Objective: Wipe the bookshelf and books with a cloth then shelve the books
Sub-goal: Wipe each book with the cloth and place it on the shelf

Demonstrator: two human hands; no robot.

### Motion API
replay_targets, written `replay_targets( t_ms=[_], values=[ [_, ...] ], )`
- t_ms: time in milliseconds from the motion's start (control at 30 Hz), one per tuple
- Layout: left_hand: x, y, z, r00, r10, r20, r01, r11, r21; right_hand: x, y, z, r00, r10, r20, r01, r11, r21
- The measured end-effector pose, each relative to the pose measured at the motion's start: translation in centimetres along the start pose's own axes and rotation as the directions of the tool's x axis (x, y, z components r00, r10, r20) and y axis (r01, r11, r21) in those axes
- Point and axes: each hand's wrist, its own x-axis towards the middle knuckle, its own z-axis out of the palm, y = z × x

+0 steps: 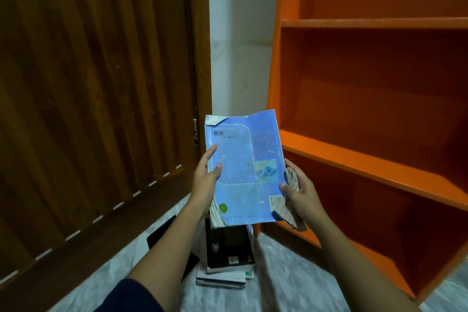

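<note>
Left hand (205,182) and right hand (301,191) raised, forearms extended, fingers curled in grip

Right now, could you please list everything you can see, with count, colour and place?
book: one, blue, held up in both hands
cloth: one, pale checked, bunched in the right hand against the book
stack of books: one, dark and white covers, on the floor below
bookshelf: one, orange, right, visible shelves empty
door: one, brown wood, left
wall: white, centre
floor: pale, mottled
left hand: on the book's left edge
right hand: on its right edge
</note>
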Motion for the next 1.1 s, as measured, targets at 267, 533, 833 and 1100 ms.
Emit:
replay_targets(
  t_ms=[267, 533, 833, 1100],
  values=[
    [0.9, 2.3, -0.7, 0.998, 0.052, -0.023, -0.051, 0.998, 0.032, 2.3, -0.8, -0.6, 0.994, -0.007, 0.111, 0.032, 0.972, -0.233],
    [-0.9, 2.9, 0.6, 0.979, 0.188, 0.078, -0.200, 0.960, 0.195, 3.7, -3.7, 4.0, 0.929, -0.273, -0.250, 0.161, 0.907, -0.390],
    [-2.5, 4.0, 2.4, 0.969, 0.180, 0.166, -0.189, 0.981, 0.041, -0.9, -3.3, 8.6, 0.850, -0.500, -0.164, 0.440, 0.847, -0.298],
    [-3.2, 4.6, 2.2, 0.952, 0.149, 0.267, -0.155, 0.988, 0.000, 3.3, -5.6, 7.4, 0.796, -0.604, -0.027, 0.553, 0.746, -0.371]
  ],
)
